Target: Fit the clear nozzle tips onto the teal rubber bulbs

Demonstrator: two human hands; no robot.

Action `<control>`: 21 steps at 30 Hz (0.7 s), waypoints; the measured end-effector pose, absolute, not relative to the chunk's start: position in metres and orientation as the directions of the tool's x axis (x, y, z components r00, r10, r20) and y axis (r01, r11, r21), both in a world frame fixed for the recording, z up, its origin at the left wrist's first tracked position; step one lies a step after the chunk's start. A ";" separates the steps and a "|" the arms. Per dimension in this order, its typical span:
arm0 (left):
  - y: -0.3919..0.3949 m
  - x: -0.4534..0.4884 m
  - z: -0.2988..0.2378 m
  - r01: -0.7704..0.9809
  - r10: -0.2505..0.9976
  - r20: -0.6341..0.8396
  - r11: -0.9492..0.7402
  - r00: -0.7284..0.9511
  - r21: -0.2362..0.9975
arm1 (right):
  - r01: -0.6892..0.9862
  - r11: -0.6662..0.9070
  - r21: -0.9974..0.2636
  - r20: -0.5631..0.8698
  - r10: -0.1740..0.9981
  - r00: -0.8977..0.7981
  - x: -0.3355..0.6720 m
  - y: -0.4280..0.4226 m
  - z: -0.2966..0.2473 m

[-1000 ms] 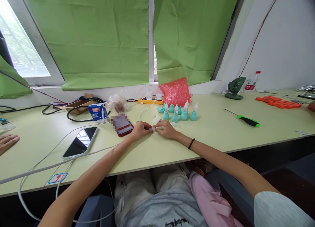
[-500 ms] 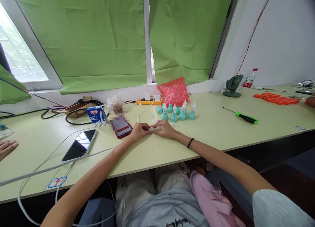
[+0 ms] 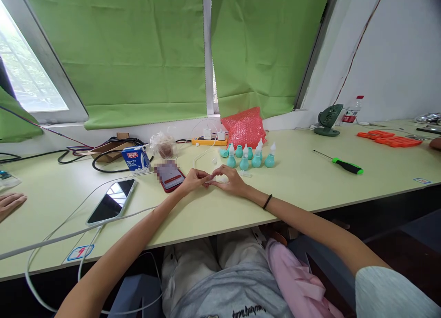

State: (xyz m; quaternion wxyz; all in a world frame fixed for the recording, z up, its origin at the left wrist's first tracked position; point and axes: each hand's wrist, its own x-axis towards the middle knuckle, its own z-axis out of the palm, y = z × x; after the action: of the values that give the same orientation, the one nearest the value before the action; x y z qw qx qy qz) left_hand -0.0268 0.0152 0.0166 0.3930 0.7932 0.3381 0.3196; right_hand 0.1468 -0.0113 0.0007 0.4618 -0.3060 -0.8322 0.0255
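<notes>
My left hand (image 3: 193, 179) and my right hand (image 3: 229, 180) rest together on the pale green table (image 3: 310, 180), fingertips meeting in a pinch over a small clear part that I cannot make out well. Just beyond them stand several teal squeeze bulbs with white tips (image 3: 250, 157). A small clear piece (image 3: 245, 173) lies on the table beside my right hand. A red phone (image 3: 170, 176) lies left of my left hand.
A black phone (image 3: 112, 201) on a white cable lies at left, with a blue milk carton (image 3: 137, 158) and a red bubble-wrap bag (image 3: 245, 126) behind. A green-handled screwdriver (image 3: 341, 163), a small fan (image 3: 329, 119) and orange parts (image 3: 389, 139) are at right. Another person's hand (image 3: 10, 202) rests far left.
My fingers have lifted slightly off the table and arched, still pinched together. The view shifted a little; nothing else moved.
</notes>
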 end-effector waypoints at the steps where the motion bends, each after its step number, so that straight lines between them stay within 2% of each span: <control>1: 0.015 -0.026 0.016 0.282 0.787 0.251 -0.469 0.564 0.837 | 0.491 0.812 -0.316 0.755 0.529 -0.388 0.147 -0.011 0.001; 6: 0.011 -0.022 0.017 0.318 0.779 0.278 -0.514 0.562 0.796 | 0.515 0.807 -0.289 0.734 0.532 -0.422 0.147 -0.009 0.001; 11: 0.022 -0.031 0.027 0.440 0.800 0.320 -0.560 0.507 0.702 | 0.564 0.766 -0.310 0.699 0.586 -0.411 0.148 -0.010 0.003; 16: 0.038 -0.042 0.027 0.656 0.816 0.427 -0.572 0.390 0.492 | 0.556 0.759 -0.339 0.590 0.632 -0.503 0.148 -0.016 0.005; 21: 0.037 -0.035 0.012 0.746 0.781 0.408 -0.602 0.473 0.287 | 0.602 0.736 -0.309 0.522 0.660 -0.540 0.147 -0.018 0.009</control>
State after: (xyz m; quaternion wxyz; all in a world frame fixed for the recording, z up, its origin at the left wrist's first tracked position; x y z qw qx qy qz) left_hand -0.0346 0.0373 0.0117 0.0344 0.8575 0.4450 0.2559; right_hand 0.1473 -0.0184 0.0090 0.3168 -0.3603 -0.8762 0.0459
